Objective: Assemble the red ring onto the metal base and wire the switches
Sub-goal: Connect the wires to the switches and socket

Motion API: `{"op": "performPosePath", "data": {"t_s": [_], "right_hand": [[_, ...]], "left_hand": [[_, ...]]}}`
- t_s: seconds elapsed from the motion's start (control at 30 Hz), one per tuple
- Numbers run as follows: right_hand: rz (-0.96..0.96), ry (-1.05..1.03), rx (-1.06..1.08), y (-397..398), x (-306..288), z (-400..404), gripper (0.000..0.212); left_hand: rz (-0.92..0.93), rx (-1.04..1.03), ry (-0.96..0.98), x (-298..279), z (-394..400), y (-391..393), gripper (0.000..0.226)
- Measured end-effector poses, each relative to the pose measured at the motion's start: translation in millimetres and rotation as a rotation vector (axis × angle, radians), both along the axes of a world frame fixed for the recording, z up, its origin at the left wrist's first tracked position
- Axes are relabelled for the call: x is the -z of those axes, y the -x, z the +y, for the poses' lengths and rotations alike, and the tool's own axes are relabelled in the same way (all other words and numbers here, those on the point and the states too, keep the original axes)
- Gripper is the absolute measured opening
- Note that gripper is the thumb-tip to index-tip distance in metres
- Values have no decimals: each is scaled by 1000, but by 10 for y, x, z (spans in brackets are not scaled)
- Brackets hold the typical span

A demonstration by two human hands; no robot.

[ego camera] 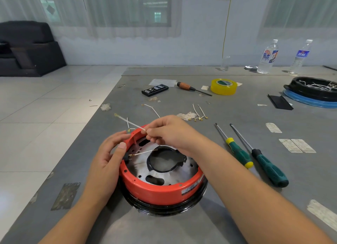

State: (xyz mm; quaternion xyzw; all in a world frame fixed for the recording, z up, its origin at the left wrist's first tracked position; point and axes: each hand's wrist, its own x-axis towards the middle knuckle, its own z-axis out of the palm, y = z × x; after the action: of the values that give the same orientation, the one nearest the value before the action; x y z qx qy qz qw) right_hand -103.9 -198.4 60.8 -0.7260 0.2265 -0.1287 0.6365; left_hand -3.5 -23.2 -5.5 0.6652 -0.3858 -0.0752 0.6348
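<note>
Grey tabletop [228, 223] fills the frame; low centre, the red ring [156, 190] sits on the metal base [184, 170]. Left hand [107, 158] grips the ring's left rim, thumb on top. Right hand [169, 132] pinches a white wire [131, 123] above. Two green screwdrivers [255, 156] lie right; yellow tape [224, 86] behind.

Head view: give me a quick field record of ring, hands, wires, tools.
red ring: seated on metal base, on grey table
left hand: grips the ring's left wall, thumb on rim
right hand: pinches a white wire above the ring
switch: inside left wall, one wire attached
spare wires: loose behind the ring
screwdrivers: two green-handled, right of the ring
</note>
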Motion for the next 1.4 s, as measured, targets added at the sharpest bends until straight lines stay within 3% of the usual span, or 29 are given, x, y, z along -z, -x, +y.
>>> {"op": "performPosePath", "data": {"t_s": [0.3, 0.5, 0.7, 0.83, 1.07, 1.17, 1.27, 1.33, 1.4], "right_hand": [[53, -111, -125, 45, -32, 113, 11], [37, -166, -159, 57, -56, 181, 12], [69, -107, -194, 79, -64, 157, 11], [50, -88, -202, 69, -53, 134, 16], [41, -80, -200, 47, -7, 117, 17], [16, 69, -42, 32, -36, 83, 52], [-60, 490, 131, 63, -86, 18, 95], [-140, 884, 76, 89, -96, -5, 80], [-172, 1149, -50, 88, -78, -25, 42]], "left_hand": [[-29, 9, 22, 4, -13, -18, 20], [-32, 5, -42, -29, -2, -7, 32], [-75, -10, -99, -40, 5, -5, 4], [-69, 17, -114, -71, 21, 12, 15], [-95, 8, -65, -74, 26, 28, 8], [-75, -37, -69, -42, 24, -6, 16], [-87, -115, -125, -50, 29, -26, 10], [-107, -142, -154, -45, 34, -30, 14], [-132, -156, -153, -62, 36, -22, 17]]}}
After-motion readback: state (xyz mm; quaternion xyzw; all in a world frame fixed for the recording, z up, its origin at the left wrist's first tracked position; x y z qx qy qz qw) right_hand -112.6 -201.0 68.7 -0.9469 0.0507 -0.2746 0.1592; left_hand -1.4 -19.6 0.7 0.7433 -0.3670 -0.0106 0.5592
